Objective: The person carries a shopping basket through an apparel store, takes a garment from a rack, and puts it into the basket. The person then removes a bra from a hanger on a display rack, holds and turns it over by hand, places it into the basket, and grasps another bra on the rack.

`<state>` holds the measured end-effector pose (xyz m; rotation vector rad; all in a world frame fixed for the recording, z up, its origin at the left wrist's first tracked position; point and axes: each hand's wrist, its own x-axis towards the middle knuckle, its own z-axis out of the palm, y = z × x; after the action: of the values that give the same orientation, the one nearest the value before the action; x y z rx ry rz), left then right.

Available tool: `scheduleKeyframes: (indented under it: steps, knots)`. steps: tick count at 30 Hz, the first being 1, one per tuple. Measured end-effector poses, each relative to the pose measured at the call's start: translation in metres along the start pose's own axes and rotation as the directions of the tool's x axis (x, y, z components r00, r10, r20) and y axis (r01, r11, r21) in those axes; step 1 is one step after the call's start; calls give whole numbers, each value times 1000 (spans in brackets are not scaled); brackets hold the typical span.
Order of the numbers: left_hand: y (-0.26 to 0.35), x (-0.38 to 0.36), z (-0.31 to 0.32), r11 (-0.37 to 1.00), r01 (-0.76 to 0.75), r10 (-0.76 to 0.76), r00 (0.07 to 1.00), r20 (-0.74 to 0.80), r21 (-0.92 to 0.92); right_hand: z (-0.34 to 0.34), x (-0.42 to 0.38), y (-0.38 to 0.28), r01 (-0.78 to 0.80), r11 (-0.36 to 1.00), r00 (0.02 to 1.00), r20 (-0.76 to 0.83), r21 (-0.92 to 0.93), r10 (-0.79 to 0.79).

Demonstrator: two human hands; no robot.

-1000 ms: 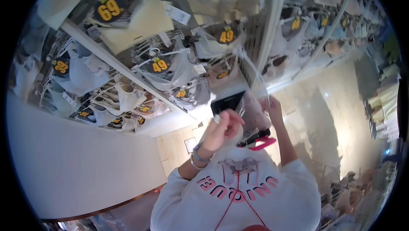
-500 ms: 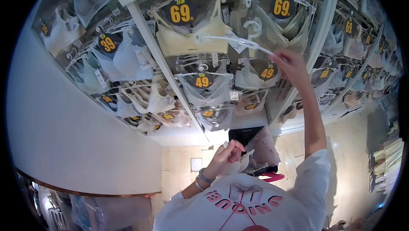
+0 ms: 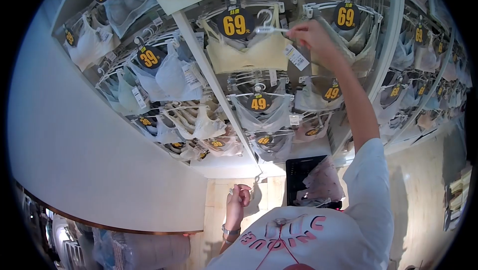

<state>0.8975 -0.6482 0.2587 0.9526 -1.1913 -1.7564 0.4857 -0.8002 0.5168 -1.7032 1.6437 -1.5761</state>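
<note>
My right hand [image 3: 312, 38] is raised to the rack, its fingers closed on the end of a white plastic hanger [image 3: 273, 30] with its hook up. Right behind the hanger hangs a pale yellow bra [image 3: 246, 57] under a round black "69" price sign [image 3: 235, 23]. A white paper tag [image 3: 297, 57] dangles just below my right fingers. Low over the floor, my left hand [image 3: 238, 199] is curled shut, with a small whitish bit showing at its fingers; I cannot tell what it is.
Rows of bras on hangers fill the wall rack, with "39" [image 3: 149, 57] and "49" [image 3: 259, 101] signs. A black basket [image 3: 295, 170] holding a pink garment [image 3: 322, 180] stands on the floor before me. A white panel [image 3: 99, 150] rises at left.
My right hand has moved left and up with the hanger, now in front of the yellow bra. My left hand has moved left and down, away from the basket.
</note>
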Motion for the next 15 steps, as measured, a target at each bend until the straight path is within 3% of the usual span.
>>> scheduleKeyframes:
  steps: [4, 7, 15]
  knots:
    - [-9, 4, -10, 998, -45, 43, 995, -89, -32, 4, 25, 5, 171, 978, 975, -123, -122, -186]
    - [-8, 10, -7, 999, -41, 40, 995, -95, -12, 9, 36, -4, 229, 967, 963, -120, -111, -242]
    - [-15, 22, 4, 999, 2, -4, 998, -65, -38, 18, 79, -27, 230, 954, 969, -50, -195, -244]
